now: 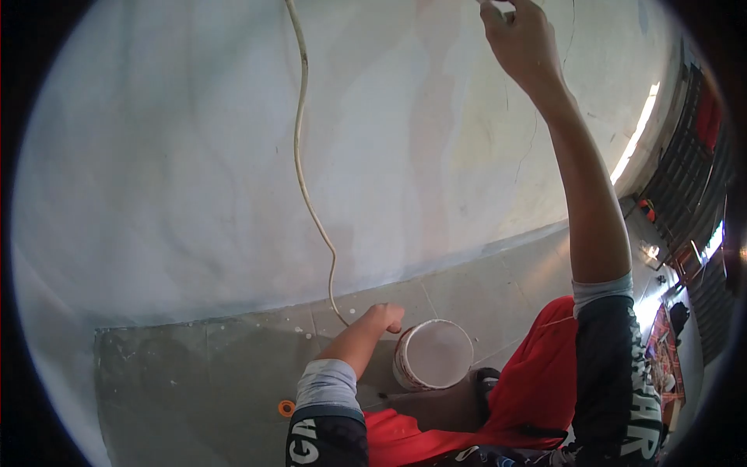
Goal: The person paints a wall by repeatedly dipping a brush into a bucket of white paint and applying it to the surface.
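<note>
My right hand (pixel 523 37) is raised high in front of the painted wall (pixel 373 140), at the top edge of the view. Its fingers are curled closed, and whatever they grip is cut off by the frame. Low down, my left hand (pixel 387 317) is closed like a fist just left of a bucket (pixel 401 366). I cannot make out whether anything is in it. The bucket stands on the floor with a whitish inside and a stained outer side. A pale cable (pixel 299 140) hangs down the wall and passes out of sight behind my left wrist.
Grey floor tiles (pixel 257 373) with white spots meet the wall's base. An orange ring-shaped object (pixel 286 408) lies on the floor at left. My knees in red trousers (pixel 537 366) are close to the bucket. Patterned cloth (pixel 666 350) and dark corrugated sheeting (pixel 677 171) are at right.
</note>
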`<action>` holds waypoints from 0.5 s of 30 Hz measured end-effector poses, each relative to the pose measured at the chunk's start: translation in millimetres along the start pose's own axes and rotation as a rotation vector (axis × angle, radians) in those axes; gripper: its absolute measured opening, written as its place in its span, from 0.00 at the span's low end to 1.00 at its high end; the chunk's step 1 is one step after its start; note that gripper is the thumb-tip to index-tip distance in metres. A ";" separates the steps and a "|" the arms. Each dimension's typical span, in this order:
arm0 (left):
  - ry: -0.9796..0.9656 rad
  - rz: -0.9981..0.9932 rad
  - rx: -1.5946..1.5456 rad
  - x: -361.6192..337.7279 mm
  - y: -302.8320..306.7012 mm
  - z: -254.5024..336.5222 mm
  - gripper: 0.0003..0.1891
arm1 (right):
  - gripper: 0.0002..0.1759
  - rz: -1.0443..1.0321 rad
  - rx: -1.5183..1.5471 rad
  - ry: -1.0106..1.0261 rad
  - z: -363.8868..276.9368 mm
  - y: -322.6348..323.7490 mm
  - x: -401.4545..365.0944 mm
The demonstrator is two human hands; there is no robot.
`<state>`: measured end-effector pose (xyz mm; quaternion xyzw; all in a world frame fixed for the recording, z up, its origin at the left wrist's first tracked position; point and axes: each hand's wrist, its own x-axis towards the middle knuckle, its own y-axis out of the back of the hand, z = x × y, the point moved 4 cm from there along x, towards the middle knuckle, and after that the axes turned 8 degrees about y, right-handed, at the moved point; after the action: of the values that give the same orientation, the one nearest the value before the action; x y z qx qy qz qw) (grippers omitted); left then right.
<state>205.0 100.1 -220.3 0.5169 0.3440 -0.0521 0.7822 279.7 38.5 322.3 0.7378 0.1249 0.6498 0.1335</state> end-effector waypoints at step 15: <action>0.123 -0.005 -0.075 -17.0 3.3 -3.1 0.14 | 0.14 -0.771 0.079 -0.453 91.7 -113.1 -302.1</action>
<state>192.1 99.6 -208.4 0.4885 0.3943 -0.0092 0.7784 331.9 32.7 -8.9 0.7655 0.3833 0.3693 0.3616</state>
